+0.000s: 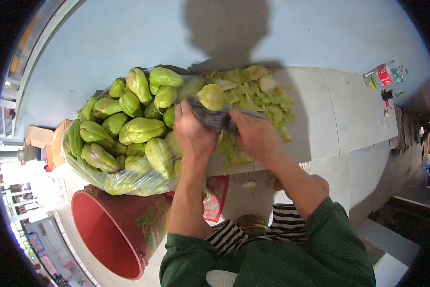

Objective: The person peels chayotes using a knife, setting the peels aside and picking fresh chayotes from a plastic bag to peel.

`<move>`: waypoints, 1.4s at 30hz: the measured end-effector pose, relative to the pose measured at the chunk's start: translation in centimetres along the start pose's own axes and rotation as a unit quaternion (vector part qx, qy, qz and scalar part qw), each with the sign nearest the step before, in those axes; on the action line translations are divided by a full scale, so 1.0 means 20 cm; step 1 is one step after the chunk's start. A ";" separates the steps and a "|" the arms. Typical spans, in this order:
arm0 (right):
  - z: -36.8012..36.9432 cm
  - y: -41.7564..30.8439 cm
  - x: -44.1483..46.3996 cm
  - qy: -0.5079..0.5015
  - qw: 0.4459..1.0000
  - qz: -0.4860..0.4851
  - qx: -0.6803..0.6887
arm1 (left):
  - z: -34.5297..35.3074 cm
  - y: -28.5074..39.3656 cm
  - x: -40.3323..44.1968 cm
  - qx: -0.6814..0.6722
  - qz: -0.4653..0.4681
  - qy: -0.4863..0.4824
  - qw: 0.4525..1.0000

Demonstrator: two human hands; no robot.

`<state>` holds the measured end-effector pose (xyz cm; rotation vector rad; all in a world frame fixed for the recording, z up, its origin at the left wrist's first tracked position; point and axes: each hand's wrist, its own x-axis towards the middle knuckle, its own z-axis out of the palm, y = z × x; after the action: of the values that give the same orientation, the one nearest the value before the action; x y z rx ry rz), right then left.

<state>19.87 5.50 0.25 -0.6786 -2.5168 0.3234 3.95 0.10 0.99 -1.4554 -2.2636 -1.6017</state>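
Observation:
My left hand [195,129] is closed at the right side of a heap of green chayotes [141,129] in a clear plastic bag [124,186]. A dark, motion-smeared thing [210,115] spans the gap between my hands; its kind cannot be made out. Just beyond it, a paler, yellowish chayote [210,97] looks peeled; whether my left fingers touch it is hidden. My right hand [255,134] is blurred, with its fingers closed at the right end of the dark thing. Green peelings [272,107] lie scattered on the tiled ledge beyond and beside my right hand.
A red bucket [107,229] lies tipped below the bag. Between my knees and the ledge is a red-edged packet [217,198]. A clear bottle with a red label [385,75] lies at the far right, and a cardboard box [57,138] stands at left.

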 end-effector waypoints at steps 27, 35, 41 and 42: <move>0.02 -0.03 0.03 -0.006 0.996 -0.035 0.078 | -0.05 -0.09 0.05 0.003 0.003 0.013 1.000; 0.00 -0.05 0.03 -0.018 0.997 -0.046 0.051 | -0.06 -0.08 0.05 0.106 0.039 0.019 0.993; -0.01 -0.05 0.03 -0.013 0.998 -0.045 0.049 | -0.07 -0.05 0.05 0.096 0.031 0.013 0.995; 0.01 -0.04 0.03 -0.013 0.998 -0.044 0.049 | -0.07 -0.05 0.05 0.096 0.031 0.012 0.995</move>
<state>18.88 5.12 0.58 -0.5273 -2.5271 0.4239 2.13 -0.26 1.38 -1.4345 -2.2633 -1.3358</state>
